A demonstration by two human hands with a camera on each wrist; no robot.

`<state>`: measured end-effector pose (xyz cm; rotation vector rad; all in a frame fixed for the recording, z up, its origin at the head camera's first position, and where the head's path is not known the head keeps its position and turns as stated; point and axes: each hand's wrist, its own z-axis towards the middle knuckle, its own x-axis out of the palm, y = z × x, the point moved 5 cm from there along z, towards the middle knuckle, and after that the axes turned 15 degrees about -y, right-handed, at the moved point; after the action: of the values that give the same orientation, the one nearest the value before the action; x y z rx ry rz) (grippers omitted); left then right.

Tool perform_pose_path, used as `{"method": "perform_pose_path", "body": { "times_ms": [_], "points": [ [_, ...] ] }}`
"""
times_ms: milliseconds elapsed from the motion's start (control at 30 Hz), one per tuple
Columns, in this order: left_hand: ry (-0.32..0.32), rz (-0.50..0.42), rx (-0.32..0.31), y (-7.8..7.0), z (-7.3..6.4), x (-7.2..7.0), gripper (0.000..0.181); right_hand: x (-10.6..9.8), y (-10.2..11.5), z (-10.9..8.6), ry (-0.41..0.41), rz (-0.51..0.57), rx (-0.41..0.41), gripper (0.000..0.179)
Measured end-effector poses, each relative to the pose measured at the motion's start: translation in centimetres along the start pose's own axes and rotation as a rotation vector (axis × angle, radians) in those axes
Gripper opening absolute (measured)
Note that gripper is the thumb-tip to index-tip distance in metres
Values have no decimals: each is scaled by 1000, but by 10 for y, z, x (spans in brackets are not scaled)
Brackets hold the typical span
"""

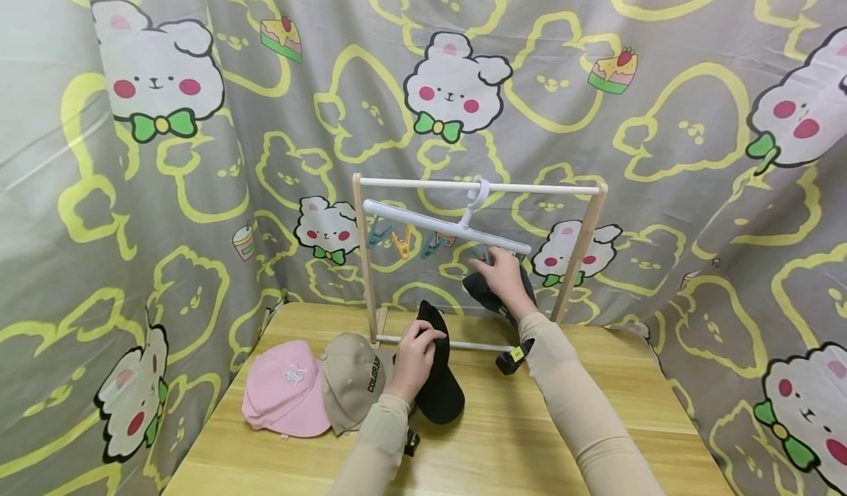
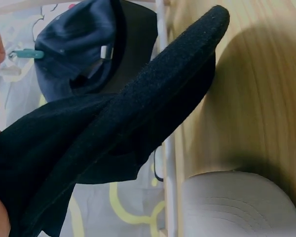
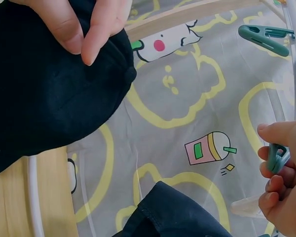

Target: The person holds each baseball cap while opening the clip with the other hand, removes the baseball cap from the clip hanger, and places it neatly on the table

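Note:
My left hand [image 1: 415, 356] grips a black baseball cap [image 1: 440, 389] by its crown, brim pointing down, above the table. In the right wrist view its thumb and finger press the dark crown. Up at the right end of a white hanger [image 1: 450, 228], my right hand [image 1: 506, 275] pinches a teal clip [image 3: 277, 159] with curled fingers. A navy cap [image 2: 84, 44] hangs just below that hand, a teal clip [image 2: 29, 53] at its edge in the left wrist view. Part of the navy cap is hidden behind my right hand and wrist.
The hanger hooks over the top bar of a wooden rack [image 1: 365, 261]. Blue and yellow clips [image 1: 401, 242] dangle from its left part. A pink cap [image 1: 284, 389] and a beige cap [image 1: 351, 382] lie on the table [image 1: 529, 437]. A patterned curtain [image 1: 317, 143] surrounds it.

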<state>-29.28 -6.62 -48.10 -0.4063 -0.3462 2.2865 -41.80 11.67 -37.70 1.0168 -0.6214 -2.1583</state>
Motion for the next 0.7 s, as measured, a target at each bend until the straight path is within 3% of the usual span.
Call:
{"method": "perform_pose_path", "body": {
  "times_ms": [700],
  "points": [
    [-61,16,-78,8,-13,-6,28,0,0,0,-8,9,1,27]
  ]
}}
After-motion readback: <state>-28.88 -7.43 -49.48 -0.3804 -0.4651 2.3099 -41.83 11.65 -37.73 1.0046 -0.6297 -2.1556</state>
